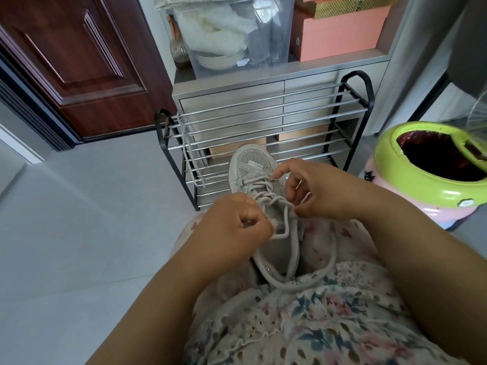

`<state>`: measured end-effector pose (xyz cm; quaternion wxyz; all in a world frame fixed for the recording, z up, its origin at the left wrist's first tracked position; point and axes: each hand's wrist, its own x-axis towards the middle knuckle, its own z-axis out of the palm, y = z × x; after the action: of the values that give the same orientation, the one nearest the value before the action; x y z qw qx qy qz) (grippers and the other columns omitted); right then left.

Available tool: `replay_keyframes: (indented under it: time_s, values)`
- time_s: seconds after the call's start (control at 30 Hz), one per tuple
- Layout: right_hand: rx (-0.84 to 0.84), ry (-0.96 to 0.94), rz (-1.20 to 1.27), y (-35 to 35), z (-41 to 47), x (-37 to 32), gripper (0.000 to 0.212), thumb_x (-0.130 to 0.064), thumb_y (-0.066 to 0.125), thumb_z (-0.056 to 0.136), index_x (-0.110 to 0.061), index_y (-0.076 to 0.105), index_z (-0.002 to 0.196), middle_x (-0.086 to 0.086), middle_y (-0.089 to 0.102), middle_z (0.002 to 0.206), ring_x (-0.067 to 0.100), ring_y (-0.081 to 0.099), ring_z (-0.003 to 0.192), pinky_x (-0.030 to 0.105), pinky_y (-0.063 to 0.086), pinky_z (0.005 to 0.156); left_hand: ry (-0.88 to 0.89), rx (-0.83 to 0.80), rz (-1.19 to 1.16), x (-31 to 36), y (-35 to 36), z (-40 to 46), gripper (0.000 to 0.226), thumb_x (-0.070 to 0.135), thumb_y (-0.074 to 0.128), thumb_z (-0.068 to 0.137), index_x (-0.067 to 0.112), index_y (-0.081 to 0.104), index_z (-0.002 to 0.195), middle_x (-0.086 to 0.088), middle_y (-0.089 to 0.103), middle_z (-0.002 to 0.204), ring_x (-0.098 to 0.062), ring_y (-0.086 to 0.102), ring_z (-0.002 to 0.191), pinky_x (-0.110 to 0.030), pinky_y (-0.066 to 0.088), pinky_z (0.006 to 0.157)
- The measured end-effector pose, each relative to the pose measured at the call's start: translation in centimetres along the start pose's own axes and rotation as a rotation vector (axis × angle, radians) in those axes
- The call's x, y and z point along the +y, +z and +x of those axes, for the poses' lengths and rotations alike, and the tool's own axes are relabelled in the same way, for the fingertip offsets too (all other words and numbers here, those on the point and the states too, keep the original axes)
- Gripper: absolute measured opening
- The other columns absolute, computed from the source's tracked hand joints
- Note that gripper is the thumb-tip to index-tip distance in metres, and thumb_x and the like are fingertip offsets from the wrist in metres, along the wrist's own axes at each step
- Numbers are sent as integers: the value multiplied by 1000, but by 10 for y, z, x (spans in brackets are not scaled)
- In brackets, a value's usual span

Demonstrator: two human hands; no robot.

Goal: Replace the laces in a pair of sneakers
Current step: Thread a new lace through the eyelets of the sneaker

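Sneaker (pixel 259 177) on my lap, toe at 12. Lace (pixel 279 206) between hands: left hand (pixel 237 222) pinches one strand, right hand (pixel 313 188) the other at 3.

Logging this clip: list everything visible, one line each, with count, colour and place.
grey mesh sneaker: one, on the lap, toe toward the rack
pale grey lace: one, threaded through the sneaker
loose pale lace: one, hanging on the rack's left end
black-framed metal shoe rack: one, ahead
clear plastic storage bin: one, on the grey cabinet
pink boxes: at least two, right of the bin
green and pink bin: one, far right
dark red wooden door: one, upper left
left hand: pinches the lace
right hand: pinches the lace
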<state>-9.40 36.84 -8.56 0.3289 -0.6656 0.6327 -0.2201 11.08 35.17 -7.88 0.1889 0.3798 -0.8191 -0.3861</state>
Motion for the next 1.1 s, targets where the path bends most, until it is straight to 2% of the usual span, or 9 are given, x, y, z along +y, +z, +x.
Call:
replay_keyframes:
  time_s: [0.07,0.2,0.37,0.47,0.57,0.7,0.87,0.97,1.1]
  values:
    - [1,5,10,0,-1,0,64,-4,77,69,-36,50,118,-6,62,86,7,63,73,24,53,68,2,106,141,-2,9,3,36,45,60,80,19,65,56,1,60,63,-12,55,69,-22,37,55]
    - [0,-1,12,-1,-2,0,62,-7,78,69,-35,50,117,-6,63,86,6,63,72,27,54,69,-3,94,327,1,24,10,48,63,53,82,22,70,65,1,58,55,-15,52,56,-27,41,53]
    - [-10,11,51,-1,-2,2,62,-3,77,69,-33,52,116,-3,64,87,11,65,76,33,56,74,-66,168,565,0,32,14,42,66,56,78,35,69,103,8,47,85,-16,50,91,-35,44,81]
    - [-11,7,51,-2,-2,1,60,-4,78,68,-31,53,116,-2,64,87,12,65,77,35,56,75,-48,122,557,-4,34,17,27,56,61,81,34,72,93,8,43,80,-18,50,90,-33,41,77]
    - [-3,13,55,-2,-2,1,59,-5,78,69,-31,54,115,-2,64,88,12,65,77,34,56,75,-47,115,399,-7,32,18,13,41,67,83,30,72,77,10,40,74,-17,50,83,-30,39,71]
    - [21,17,17,-1,-3,0,57,-4,78,68,-30,54,114,-4,64,87,8,65,76,33,55,74,-39,72,95,-7,26,12,11,27,73,81,24,70,71,10,48,74,-1,48,69,-18,37,65]
    - [58,12,-11,1,-2,-1,51,-4,77,67,-32,57,103,-6,63,85,10,65,76,34,56,71,-35,-21,-126,-4,17,3,11,13,76,78,11,71,68,9,49,60,3,43,50,-7,34,54]
    - [23,-48,-44,2,-3,-6,45,0,73,70,-32,60,100,-7,60,85,10,62,76,29,53,68,-130,63,-190,-10,15,1,15,23,74,81,15,73,68,-7,57,56,-3,43,48,-20,37,51]
    - [-40,-173,-158,2,-4,-10,36,2,68,72,-27,68,93,-6,58,85,7,55,74,22,46,64,-212,235,145,-13,16,1,31,49,69,78,23,57,69,1,62,62,-9,54,55,-32,45,57]
